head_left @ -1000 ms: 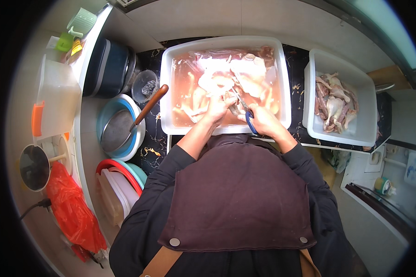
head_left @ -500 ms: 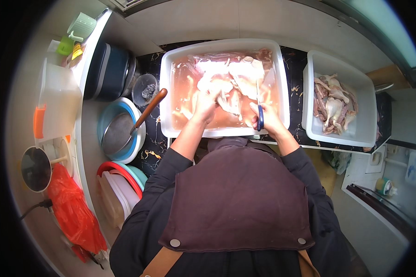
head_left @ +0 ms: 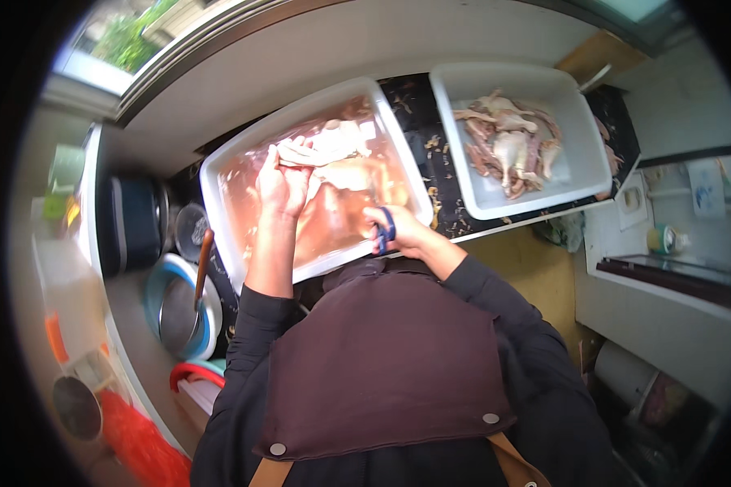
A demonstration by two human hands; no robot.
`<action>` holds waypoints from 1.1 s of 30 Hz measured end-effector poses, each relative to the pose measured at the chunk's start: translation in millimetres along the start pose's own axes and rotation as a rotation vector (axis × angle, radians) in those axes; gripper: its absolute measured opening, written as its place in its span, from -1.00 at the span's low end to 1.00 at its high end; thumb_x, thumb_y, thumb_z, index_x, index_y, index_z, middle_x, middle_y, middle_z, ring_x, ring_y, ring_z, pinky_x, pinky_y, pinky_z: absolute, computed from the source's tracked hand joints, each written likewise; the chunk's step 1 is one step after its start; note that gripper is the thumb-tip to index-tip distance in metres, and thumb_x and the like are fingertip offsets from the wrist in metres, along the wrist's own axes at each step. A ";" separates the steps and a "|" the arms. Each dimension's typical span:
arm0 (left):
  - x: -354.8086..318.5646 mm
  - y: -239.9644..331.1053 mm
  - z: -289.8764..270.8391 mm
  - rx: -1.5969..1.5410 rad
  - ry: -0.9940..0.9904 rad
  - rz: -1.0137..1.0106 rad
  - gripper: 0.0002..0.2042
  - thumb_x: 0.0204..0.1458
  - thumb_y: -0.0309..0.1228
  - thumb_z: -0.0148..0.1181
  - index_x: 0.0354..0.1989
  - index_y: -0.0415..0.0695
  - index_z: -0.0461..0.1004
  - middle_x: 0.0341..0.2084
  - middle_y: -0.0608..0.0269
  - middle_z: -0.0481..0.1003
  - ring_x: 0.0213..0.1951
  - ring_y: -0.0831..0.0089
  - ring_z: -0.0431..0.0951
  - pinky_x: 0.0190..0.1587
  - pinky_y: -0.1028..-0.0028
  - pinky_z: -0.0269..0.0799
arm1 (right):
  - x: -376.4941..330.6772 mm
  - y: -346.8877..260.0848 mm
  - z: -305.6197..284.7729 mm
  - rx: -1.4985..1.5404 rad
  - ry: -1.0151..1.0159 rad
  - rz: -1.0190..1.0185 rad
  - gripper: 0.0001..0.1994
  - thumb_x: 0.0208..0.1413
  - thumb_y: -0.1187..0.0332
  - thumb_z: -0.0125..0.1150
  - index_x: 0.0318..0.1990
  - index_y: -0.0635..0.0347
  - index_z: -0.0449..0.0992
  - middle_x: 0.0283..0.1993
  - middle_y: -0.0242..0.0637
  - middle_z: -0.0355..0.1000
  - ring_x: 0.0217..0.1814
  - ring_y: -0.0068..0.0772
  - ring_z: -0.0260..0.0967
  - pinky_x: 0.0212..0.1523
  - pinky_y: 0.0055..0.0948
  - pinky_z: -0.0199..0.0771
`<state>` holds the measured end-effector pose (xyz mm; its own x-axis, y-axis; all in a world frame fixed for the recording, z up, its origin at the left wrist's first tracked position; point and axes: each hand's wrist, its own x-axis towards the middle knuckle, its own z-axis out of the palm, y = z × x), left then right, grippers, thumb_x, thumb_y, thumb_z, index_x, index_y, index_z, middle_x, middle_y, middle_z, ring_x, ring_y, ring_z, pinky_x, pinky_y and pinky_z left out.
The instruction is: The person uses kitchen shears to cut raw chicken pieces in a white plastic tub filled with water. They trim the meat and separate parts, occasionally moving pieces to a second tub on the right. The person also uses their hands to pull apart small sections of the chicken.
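A large white tub in front of me holds pinkish water with pale raw poultry in it. My left hand is over the tub's left half, palm up, its fingers curled round a pale poultry piece. Glare washes out that piece's outline. At the tub's near right edge, my right hand grips scissors by their blue handles. I cannot make out the blades against the bright water. To the right, a second white tub contains a heap of raw poultry pieces.
Left of the water tub stand a blue-and-white basin with a wooden-handled strainer in it, a clear bowl and a dark blue box. A red plastic bag lies at lower left. Scraps dot the black counter.
The view has turned, so the tubs stand tilted and further left. My left hand has moved away from the scissors with a poultry piece, rolling palm up. My right hand still holds the scissors.
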<state>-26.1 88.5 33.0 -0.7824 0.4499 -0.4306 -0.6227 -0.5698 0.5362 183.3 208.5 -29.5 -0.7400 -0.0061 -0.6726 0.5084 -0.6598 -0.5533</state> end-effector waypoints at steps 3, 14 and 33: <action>4.3 -21.8 41.6 0.022 -0.135 -0.043 -0.60 0.40 -0.18 -0.16 0.09 -0.34 0.31 0.08 -0.12 0.42 0.16 0.01 0.43 0.34 0.03 0.28 | -7.2 -2.0 2.2 -0.021 -0.059 0.010 -0.70 0.29 0.05 0.17 -0.27 0.09 0.44 -0.48 -0.39 0.48 -0.55 -0.51 0.46 -0.50 -0.49 0.53; -1.4 -153.0 184.1 0.493 -0.455 -0.304 -0.44 0.31 -0.13 0.04 0.36 -0.17 0.14 0.32 0.06 0.25 0.34 0.22 0.22 0.39 0.04 0.02 | -16.0 -18.4 -25.6 -0.024 -0.170 0.039 -0.71 0.31 0.12 0.15 -0.25 0.19 0.40 -0.49 -0.33 0.45 -0.59 -0.47 0.44 -0.54 -0.49 0.49; 45.3 5.2 -85.1 0.753 0.197 0.052 -0.77 0.24 -0.41 0.13 0.02 -0.17 0.47 -0.13 0.15 0.57 -0.12 0.35 0.61 -0.11 0.43 0.51 | 14.2 -26.3 -54.1 0.423 -0.209 -0.040 -0.56 0.32 -0.09 0.08 -0.10 0.16 0.38 -0.40 -0.23 0.45 -0.41 -0.30 0.48 -0.30 -0.29 0.56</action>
<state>-64.4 47.4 -45.5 -0.8393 0.2645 -0.4750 -0.4758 0.0655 0.8771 183.3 266.4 -51.0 -0.8499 -0.0969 -0.5180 0.2858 -0.9106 -0.2986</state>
